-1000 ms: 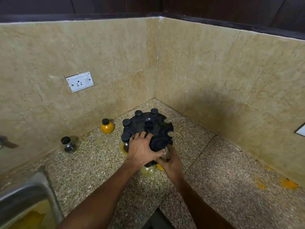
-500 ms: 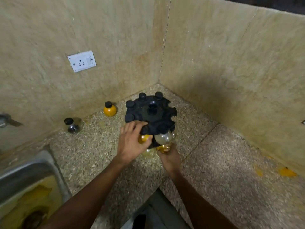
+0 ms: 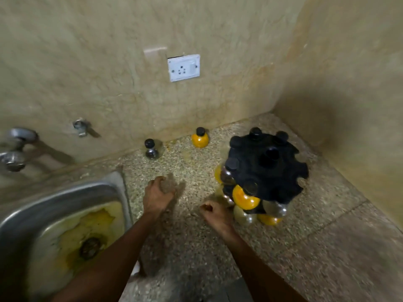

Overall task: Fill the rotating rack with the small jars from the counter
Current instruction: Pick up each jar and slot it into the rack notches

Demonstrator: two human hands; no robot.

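Observation:
The black rotating rack (image 3: 268, 168) stands on the speckled counter near the corner, with several small jars hung in it, some yellow, some clear. Two jars stand loose by the back wall: a yellow jar (image 3: 199, 138) with a black cap and a clear jar (image 3: 151, 149) with a black cap. My left hand (image 3: 157, 196) hovers over the counter left of the rack, fingers curled, holding nothing. Just left of the rack's lower jars is my right hand (image 3: 214, 214), loosely closed and empty. The view is motion-blurred.
A steel sink (image 3: 65, 225) with yellow stains lies at the left, taps (image 3: 15, 149) on the wall above it. A white wall socket (image 3: 183, 67) sits above the loose jars. Walls close the corner behind and right of the rack.
Both hands have come off the rack and moved left. The view has swung left and down, so the sink and taps now show.

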